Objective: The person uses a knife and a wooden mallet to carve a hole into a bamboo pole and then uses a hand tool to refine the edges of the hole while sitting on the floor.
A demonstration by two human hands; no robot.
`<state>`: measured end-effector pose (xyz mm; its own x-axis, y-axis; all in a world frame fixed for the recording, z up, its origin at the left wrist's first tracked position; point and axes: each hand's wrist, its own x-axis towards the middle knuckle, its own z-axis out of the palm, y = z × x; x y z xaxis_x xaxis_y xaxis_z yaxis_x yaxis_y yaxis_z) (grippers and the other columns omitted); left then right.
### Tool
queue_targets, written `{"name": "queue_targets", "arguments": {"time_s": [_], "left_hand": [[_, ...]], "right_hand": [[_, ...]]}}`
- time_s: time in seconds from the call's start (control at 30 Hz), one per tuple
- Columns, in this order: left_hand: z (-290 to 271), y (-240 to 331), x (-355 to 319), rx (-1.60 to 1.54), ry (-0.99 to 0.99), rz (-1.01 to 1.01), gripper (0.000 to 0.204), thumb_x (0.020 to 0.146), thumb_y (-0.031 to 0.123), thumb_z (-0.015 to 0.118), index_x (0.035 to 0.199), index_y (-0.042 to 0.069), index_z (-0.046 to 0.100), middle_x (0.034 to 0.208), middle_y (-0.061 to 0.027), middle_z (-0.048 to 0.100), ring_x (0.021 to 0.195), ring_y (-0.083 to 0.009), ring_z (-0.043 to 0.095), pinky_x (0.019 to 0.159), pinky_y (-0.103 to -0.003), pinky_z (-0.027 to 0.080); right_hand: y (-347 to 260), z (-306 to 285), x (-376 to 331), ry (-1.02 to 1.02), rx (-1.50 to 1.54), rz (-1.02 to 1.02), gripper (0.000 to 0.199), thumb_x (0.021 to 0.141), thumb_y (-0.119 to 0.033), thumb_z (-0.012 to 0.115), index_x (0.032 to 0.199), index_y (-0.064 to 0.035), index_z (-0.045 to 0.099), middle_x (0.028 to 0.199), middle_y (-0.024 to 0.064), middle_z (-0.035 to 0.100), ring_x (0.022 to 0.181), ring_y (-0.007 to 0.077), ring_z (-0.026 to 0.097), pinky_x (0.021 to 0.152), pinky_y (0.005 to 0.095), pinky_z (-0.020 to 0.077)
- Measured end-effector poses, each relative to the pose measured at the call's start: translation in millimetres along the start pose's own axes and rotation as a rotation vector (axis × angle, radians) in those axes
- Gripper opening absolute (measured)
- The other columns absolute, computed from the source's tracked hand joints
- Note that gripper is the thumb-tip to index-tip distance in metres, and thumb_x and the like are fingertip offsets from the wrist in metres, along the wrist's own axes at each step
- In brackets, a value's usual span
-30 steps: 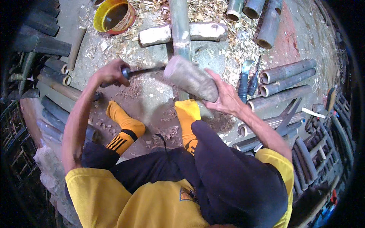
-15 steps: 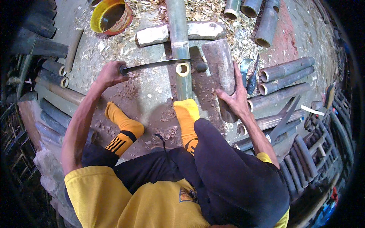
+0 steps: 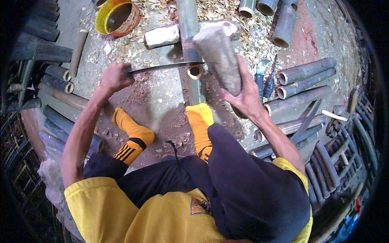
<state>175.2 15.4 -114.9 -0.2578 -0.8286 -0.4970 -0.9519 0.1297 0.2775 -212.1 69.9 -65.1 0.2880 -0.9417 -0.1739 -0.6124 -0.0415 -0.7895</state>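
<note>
My left hand [image 3: 116, 76] is closed around the handle of a long knife [image 3: 162, 67], its blade lying level across a bamboo pole [image 3: 187, 24]. The blade's far part rests just above a pale-rimmed round bamboo opening [image 3: 195, 77]. In my right hand [image 3: 246, 98] I grip a thick, grey wooden block [image 3: 221, 60]. It is raised and tilted, its broad end close to the blade tip and hiding part of the pole. My foot in an orange sock [image 3: 198, 117] is at the near end of the bamboo.
Under the pole lies a white-topped crosspiece [image 3: 162, 36]. A yellow-rimmed bucket [image 3: 133, 19] stands at the far left amid wood chips [image 3: 162, 10]. Cut bamboo tubes [image 3: 310, 71] lie on the right, beside dark-handled tools [image 3: 260, 79]. More tubes [image 3: 56, 87] lie on the left.
My right hand has lifted the wooden block off its lower spot and swung it up and left toward the blade. My left hand and the knife have barely shifted.
</note>
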Motion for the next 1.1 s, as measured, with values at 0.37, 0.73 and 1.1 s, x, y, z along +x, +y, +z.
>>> {"name": "queue_targets", "arguments": {"time_s": [0.37, 0.73, 1.1], "left_hand": [[3.5, -6.3, 10.0, 0.062, -0.028, 0.043, 0.019, 0.061, 0.018, 0.064, 0.073, 0.004, 0.062, 0.07, -0.0199, 0.061, 0.068, -0.0357, 0.062, 0.065, -0.043, 0.05], [-3.7, -4.7, 17.3, 0.044, -0.138, 0.047, 0.02, 0.059, 0.016, 0.067, 0.072, 0.003, 0.061, 0.069, -0.0189, 0.061, 0.068, -0.0363, 0.06, 0.063, -0.042, 0.049], [41.0, 13.1, -59.7, 0.007, 0.379, 0.413, 0.018, 0.068, 0.007, 0.06, 0.082, 0.007, 0.049, 0.076, -0.0106, 0.051, 0.071, -0.0305, 0.055, 0.064, -0.041, 0.046]], "right_hand": [[-8.2, -6.1, 48.1, -0.014, -0.194, -0.295, 0.092, 0.067, -0.026, 0.07, 0.142, -0.0282, 0.017, 0.093, 0.0237, 0.054, 0.077, 0.0397, 0.058, 0.075, 0.0464, 0.0484], [-10.5, 0.4, 58.3, -0.198, -0.189, -0.202, 0.086, 0.066, -0.028, 0.069, 0.14, -0.0238, 0.026, 0.097, 0.022, 0.056, 0.081, 0.0387, 0.059, 0.076, 0.0454, 0.0483], [-4.4, -31.5, 33.1, 0.025, 0.023, -0.021, 0.091, 0.065, -0.018, 0.069, 0.141, -0.0163, 0.021, 0.121, 0.0256, 0.051, 0.109, 0.0359, 0.054, 0.092, 0.0394, 0.0431]]}}
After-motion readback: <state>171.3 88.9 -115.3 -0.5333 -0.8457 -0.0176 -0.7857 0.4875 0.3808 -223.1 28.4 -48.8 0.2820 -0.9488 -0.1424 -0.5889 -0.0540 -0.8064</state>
